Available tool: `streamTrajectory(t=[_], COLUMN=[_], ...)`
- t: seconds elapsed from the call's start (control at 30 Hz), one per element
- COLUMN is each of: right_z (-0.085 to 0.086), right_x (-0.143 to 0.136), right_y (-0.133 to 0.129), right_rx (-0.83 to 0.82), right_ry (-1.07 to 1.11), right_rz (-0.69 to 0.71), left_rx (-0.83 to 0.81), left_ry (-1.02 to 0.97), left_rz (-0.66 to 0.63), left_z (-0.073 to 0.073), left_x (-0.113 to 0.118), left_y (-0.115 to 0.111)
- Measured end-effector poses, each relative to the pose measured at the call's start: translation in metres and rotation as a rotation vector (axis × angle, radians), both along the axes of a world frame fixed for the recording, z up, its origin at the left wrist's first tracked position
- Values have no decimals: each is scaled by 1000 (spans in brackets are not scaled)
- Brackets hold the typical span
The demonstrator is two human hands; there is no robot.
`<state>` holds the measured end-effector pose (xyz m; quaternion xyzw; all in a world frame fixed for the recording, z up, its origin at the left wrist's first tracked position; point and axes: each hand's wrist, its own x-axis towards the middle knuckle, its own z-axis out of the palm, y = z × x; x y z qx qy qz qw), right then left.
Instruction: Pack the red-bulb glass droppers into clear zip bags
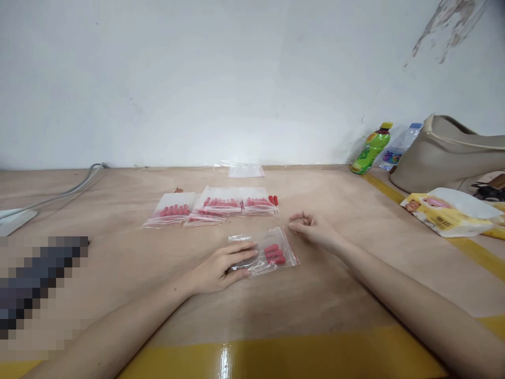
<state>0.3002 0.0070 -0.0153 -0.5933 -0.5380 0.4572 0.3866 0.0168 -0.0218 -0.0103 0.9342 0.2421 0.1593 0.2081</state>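
My left hand [224, 265] lies on the left part of a clear zip bag [256, 267], its fingers stretched out and apart. Inside the bag's right end are several small red rubber-like pieces [275, 253]; their exact kind is hard to make out. Just right of the bag's zip edge, my right hand [310, 229] hovers or rests with loosely curved fingers, apart from the bag and with nothing visible in it. Beyond both hands lie filled zip bags [175, 199] of similar red pieces, some overlapping. Two loose red pieces [273, 200] are beside them.
Flat clear bags [246, 171] lie against the wall. At right are a green bottle [371, 149], a clear bottle [399, 147], a beige bag [434, 158] and a yellow tissue pack [442, 213]. A cable [79, 185] runs along the left. Yellow tape [292, 355] covers the front edge.
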Motion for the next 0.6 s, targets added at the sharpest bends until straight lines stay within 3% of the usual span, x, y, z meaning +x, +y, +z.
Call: streamTrajectory(t=[0.2, 0.37, 0.6], right_z=[2, 6, 5], right_x=[-10, -29, -19], right_y=[63, 103, 106], right_rx=[296, 154, 35], right_ry=[-452, -628, -560], right_rz=[-158, -164, -104], left_rx=[59, 84, 81], left_ry=[-30, -33, -74], left_rz=[-22, 0, 6], left_z=[1, 1, 2], left_x=[3, 5, 6], left_y=[4, 5, 3])
